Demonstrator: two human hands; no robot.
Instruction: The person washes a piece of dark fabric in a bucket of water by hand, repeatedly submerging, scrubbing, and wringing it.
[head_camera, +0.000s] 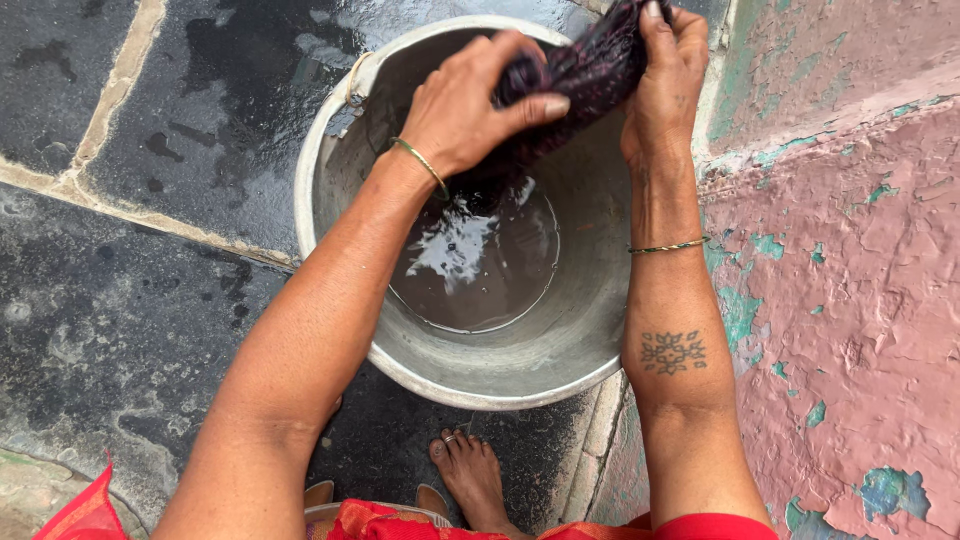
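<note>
On wet stone floor (150, 300) (dark slabs), peeling pink wall (860, 250) beside.

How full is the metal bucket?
Nearly empty: the metal bucket holds only a shallow pool of murky water at the bottom, with most of its inner wall bare.

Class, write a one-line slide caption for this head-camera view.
Both hands, left and right, grip dark wet cloth above a metal bucket of water.
</note>
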